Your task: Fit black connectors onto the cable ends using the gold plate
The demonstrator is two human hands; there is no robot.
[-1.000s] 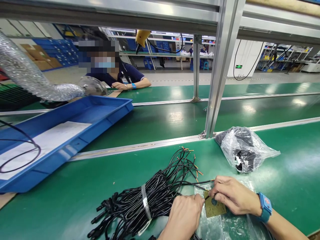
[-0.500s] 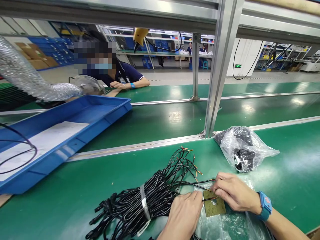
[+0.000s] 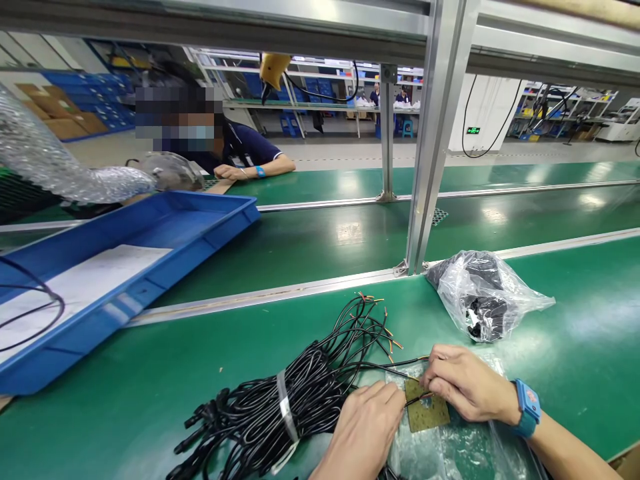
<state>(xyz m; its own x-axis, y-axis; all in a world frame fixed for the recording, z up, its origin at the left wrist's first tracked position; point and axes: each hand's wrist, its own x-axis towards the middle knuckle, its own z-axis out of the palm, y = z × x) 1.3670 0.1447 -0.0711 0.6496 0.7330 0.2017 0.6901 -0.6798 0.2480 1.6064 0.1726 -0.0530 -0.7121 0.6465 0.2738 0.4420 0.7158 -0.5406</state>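
A bundle of black cables (image 3: 300, 393), bound with a pale tie, lies on the green bench top, its stripped coloured wire ends fanned toward the back. My left hand (image 3: 367, 427) is closed on one black cable just right of the bundle. Its thin wires reach toward my right hand (image 3: 463, 383), whose thumb and fingers pinch the wire ends. Beneath the fingertips is a small yellowish-brown square plate (image 3: 427, 417) with a hole, resting on a clear plastic bag (image 3: 463, 450). Exactly how the fingertips meet the wires is hidden.
A clear bag of black parts (image 3: 483, 297) sits behind my right hand. A metal post (image 3: 433, 140) rises from the bench rail. At left stands a blue tray (image 3: 200, 233) with paper and cable. A co-worker (image 3: 250, 150) leans on the far bench.
Both hands keep nearly the same pose over the plate, still gripping the wires. The whole view has shifted slightly; nothing else has visibly moved.
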